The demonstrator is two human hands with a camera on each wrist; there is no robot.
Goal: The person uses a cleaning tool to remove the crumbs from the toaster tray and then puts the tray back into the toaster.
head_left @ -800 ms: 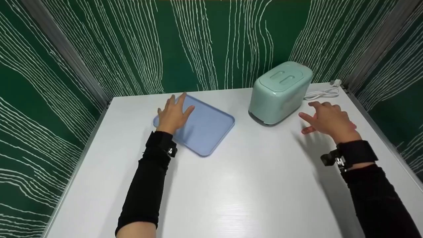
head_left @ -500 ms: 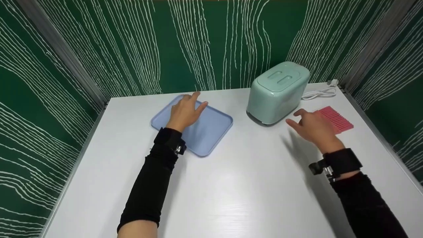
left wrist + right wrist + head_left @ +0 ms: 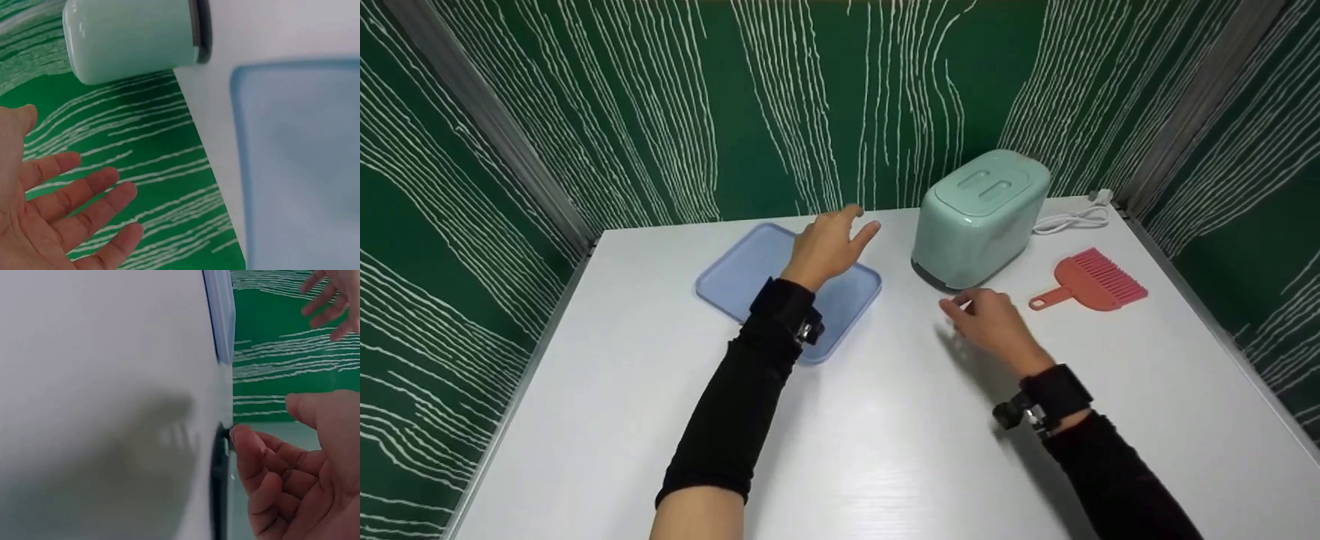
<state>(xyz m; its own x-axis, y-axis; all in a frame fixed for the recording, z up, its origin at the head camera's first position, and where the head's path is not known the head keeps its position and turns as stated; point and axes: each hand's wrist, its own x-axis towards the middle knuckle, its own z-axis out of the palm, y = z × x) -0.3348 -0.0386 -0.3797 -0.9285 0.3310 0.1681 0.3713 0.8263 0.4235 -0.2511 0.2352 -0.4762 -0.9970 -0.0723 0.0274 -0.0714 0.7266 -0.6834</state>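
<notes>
My left hand point(image 3: 826, 249) hovers over the right part of a blue square tray point(image 3: 750, 262), fingers spread and holding nothing. In the left wrist view its fingers are extended, with the tray's rounded corner off to the right. My right hand point(image 3: 991, 321) is in the air just in front of a mint-green toaster point(image 3: 979, 225), its fingers loosely curled with nothing in them. In the right wrist view, thumb and fingers stand apart beside the toaster's dark base point(image 3: 219, 489). A red brush point(image 3: 1087, 283) with pink bristles and a looped handle lies on the table right of the toaster.
A white cord with a plug point(image 3: 1076, 217) lies coiled behind the toaster at the back right. Green walls point(image 3: 645, 112) with white wavy lines enclose the white table point(image 3: 855, 450) at the back and both sides.
Both hands have moved: the left to the right across the tray, the right leftward and nearer, away from above the brush. The brush, covered before, now shows fully.
</notes>
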